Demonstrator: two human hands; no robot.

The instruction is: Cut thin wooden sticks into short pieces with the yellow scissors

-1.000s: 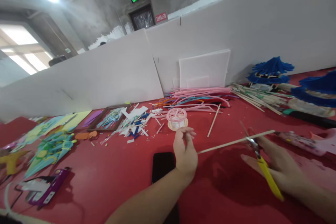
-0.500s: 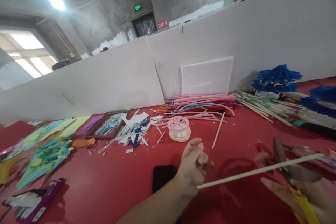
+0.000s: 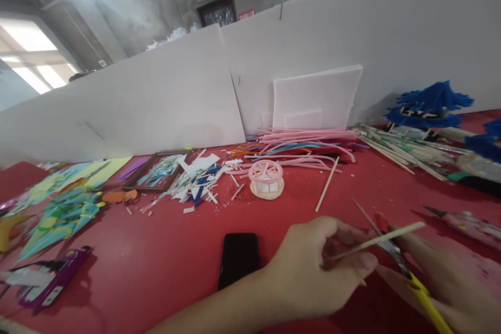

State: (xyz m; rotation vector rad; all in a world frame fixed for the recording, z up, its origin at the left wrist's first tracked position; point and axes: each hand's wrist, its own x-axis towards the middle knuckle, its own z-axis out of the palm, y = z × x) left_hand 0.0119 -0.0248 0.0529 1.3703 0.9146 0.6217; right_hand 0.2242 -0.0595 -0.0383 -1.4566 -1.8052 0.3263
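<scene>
My left hand [image 3: 309, 266] is closed around one end of a thin pale wooden stick [image 3: 407, 229], whose other end points right, past my right hand. In my right hand [image 3: 450, 271] is a pair of scissors [image 3: 398, 258] with a yellow handle. Their blades point up and left, and the stick crosses them. I cannot tell whether the stick lies between the blades. A small round frame [image 3: 266, 180] with a pink spoked top and a pale base stands farther back. Right of it lies another wooden stick [image 3: 327, 184].
A black phone [image 3: 239, 258] lies beside my left forearm. Scraps [image 3: 198, 182], pink strips [image 3: 309, 138] and wooden sticks [image 3: 407, 151] line the back, below a white partition [image 3: 164, 99]. Blue-roofed models [image 3: 430, 107] stand far right; a purple power strip [image 3: 58, 282] lies left.
My left hand has moved right and taken hold of the stick. The stick has shifted with its left end now inside that hand. The scissors have come closer to the left hand. The view has tilted down.
</scene>
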